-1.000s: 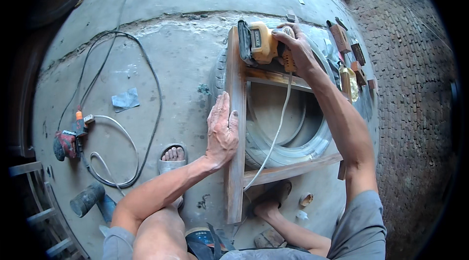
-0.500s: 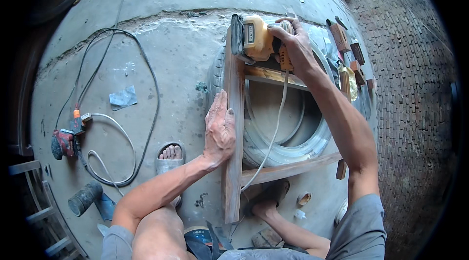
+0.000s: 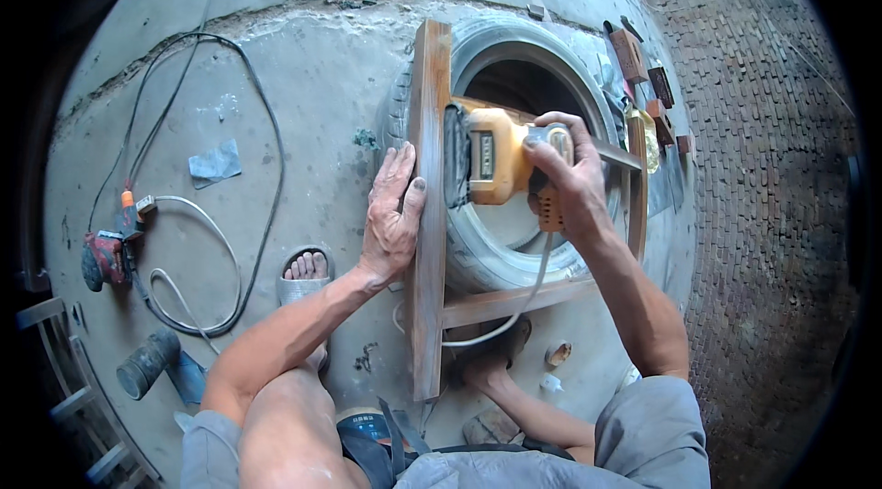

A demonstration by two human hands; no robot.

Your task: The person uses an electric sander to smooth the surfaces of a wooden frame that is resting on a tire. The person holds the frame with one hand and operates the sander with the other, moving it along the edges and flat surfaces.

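My right hand [image 3: 571, 168] is wrapped round the handle of a yellow corded electric sander [image 3: 499, 157]. The sander's dark pad faces the inner side of a wooden frame [image 3: 430, 213], at its long left rail; whether the two touch I cannot tell. My left hand [image 3: 390, 218] lies along the rail's outer side, fingers stretched out and thumb up against the wood. Under the frame is a pale, dusty tire [image 3: 470, 255] on the floor. A white cord [image 3: 525, 305] hangs from the sander and passes over the lower crosspiece.
A red power tool [image 3: 106, 259] lies on the left beside coiled cable [image 3: 276, 135]. Near it are a dark cylinder [image 3: 147, 365] and a blue-grey sheet [image 3: 214, 163]. Several bricks [image 3: 630, 56] stand at the right, by the brick paving [image 3: 753, 168]. My feet flank the rail's lower end.
The sander and my right hand have come down along the left rail, from its top end to its inner side. My left hand stays against the rail; the view has shifted slightly.
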